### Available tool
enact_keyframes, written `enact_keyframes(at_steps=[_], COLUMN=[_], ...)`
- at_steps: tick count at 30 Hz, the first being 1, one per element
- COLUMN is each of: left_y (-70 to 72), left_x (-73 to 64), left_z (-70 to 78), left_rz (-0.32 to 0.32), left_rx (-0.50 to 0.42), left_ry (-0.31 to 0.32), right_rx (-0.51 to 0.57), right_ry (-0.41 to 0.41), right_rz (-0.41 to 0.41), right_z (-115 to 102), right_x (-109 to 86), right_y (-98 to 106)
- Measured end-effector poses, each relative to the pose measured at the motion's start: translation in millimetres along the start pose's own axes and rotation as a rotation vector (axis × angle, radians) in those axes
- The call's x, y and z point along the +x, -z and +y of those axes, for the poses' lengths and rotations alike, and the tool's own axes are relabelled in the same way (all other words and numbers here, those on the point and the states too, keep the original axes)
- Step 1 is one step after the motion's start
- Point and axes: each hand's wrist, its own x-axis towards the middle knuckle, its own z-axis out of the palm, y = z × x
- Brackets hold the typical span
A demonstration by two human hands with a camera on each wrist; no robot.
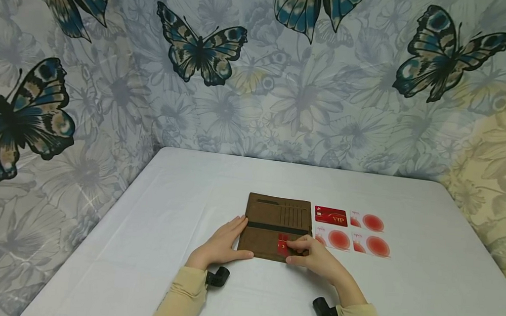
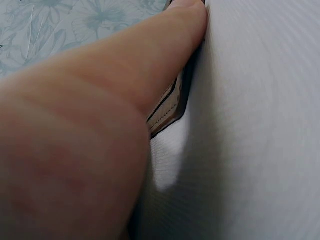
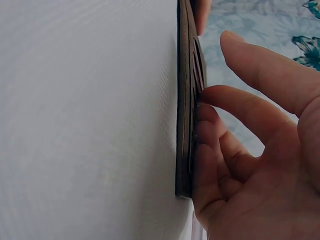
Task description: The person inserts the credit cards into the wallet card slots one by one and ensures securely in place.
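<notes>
Left hand (image 1: 224,242), fingers straight, should brace the open wallet (image 1: 270,218) on the table (image 1: 188,192) while the right hand (image 1: 316,256), thumb apart, pinching nothing, guides the red card (image 1: 282,245) in the wallet's near half straight, without bending.

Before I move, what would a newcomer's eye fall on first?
Probably the teal butterflies on the wall behind the table. Next, the bright red VIP card right of the open brown wallet. Then the right hand at a red piece on the wallet's near half.

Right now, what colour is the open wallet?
The wallet is brown, showing best in the head view.
</notes>
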Motion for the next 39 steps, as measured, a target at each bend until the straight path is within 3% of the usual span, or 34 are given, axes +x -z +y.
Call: enact_keyframes(at_steps=[6,19,28,33,39], left_y=[1.7,2.3,-0.9,-0.7,0.0], left_x=[0.1,0.9,0.0,-0.1,-0.6], left_z=[1.6,1.6,-0.4,-0.3,0.4], left_rz=[-0.001,-0.001,0.003,0.005,0.005], left_rx=[-0.001,-0.002,-0.006,-0.008,-0.010], left_ry=[-0.004,0.001,0.000,-0.003,-0.003], right_rx=[-0.008,-0.020,-0.023,0.013,0.060], right_ry=[-0.027,0.006,0.105,0.079,0.022], right_rz=[-0.004,-0.011,-0.061,-0.096,-0.082], right_z=[-0.7,0.0,5.4,8.4,13.4], right_x=[1.6,2.3,-1.6,-6.3,-15.4], right_y=[-1.1,0.0,9.7,18.8,33.2])
